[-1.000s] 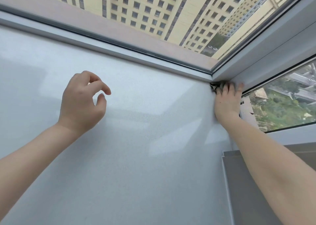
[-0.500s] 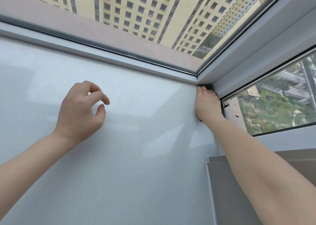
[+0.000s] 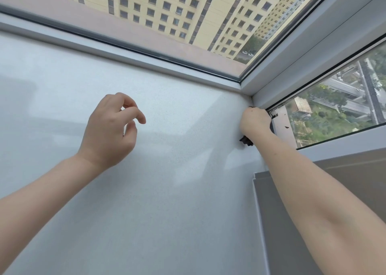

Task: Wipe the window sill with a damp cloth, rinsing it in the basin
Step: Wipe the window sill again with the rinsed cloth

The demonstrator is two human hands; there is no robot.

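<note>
While our right hand (image 3: 254, 121) grips the cloth (image 3: 246, 140) in a corner of the sill (image 3: 167, 191), our left hand (image 3: 108, 128) curls loose, empty; wiping seems midway.

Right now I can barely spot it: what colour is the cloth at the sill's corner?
Black; the cloth pokes out beneath the right hand, head view.

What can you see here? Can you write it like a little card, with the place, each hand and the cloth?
place: white window sill in a corner between two windows
left hand: over the sill, fingers loosely curled, holding nothing
right hand: at the sill's right edge by the window frame, gripping the cloth
cloth: dark, mostly hidden by the hand, a bit poking out near the wrist
basin: not in view
</note>
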